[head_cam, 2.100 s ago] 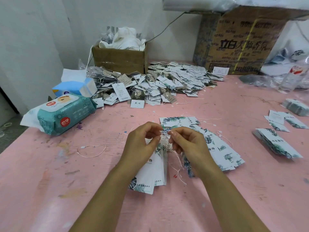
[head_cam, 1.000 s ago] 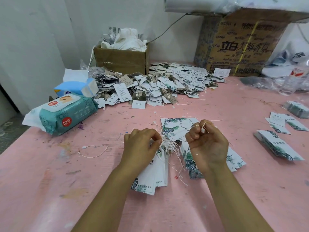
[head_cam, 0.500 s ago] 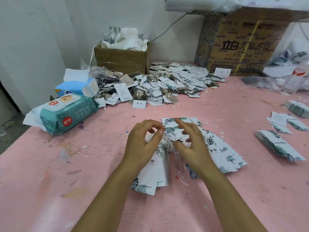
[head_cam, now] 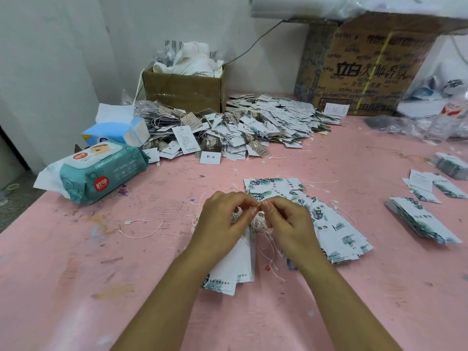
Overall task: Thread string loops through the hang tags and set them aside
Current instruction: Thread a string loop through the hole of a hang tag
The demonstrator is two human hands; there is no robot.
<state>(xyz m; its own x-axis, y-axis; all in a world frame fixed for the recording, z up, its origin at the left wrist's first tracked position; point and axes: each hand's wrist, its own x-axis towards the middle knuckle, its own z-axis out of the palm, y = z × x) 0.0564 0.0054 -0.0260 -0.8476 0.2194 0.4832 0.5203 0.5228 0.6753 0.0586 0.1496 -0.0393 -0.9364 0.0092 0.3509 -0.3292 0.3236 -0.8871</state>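
My left hand (head_cam: 222, 224) grips the top of a bundle of white leaf-print hang tags (head_cam: 235, 269) that hangs down toward me, with a tuft of white string loops (head_cam: 260, 224) at its top. My right hand (head_cam: 288, 224) pinches a string at that tuft, its fingertips meeting those of my left hand. Behind my right hand a fanned row of leaf-print tags (head_cam: 336, 229) lies on the pink table (head_cam: 76, 274). A single string loop (head_cam: 144, 228) lies to the left.
A large heap of strung tags (head_cam: 243, 127) lies at the back before a small cardboard box (head_cam: 182, 89) and a big printed carton (head_cam: 364, 69). A wet-wipes pack (head_cam: 96, 171) and tissue pack (head_cam: 114, 133) sit left. More tag stacks (head_cam: 423, 221) lie right.
My right hand pulled up and away with a string a second ago, opened over the bundle, and has now come back to pinch at the tuft against my left fingertips.
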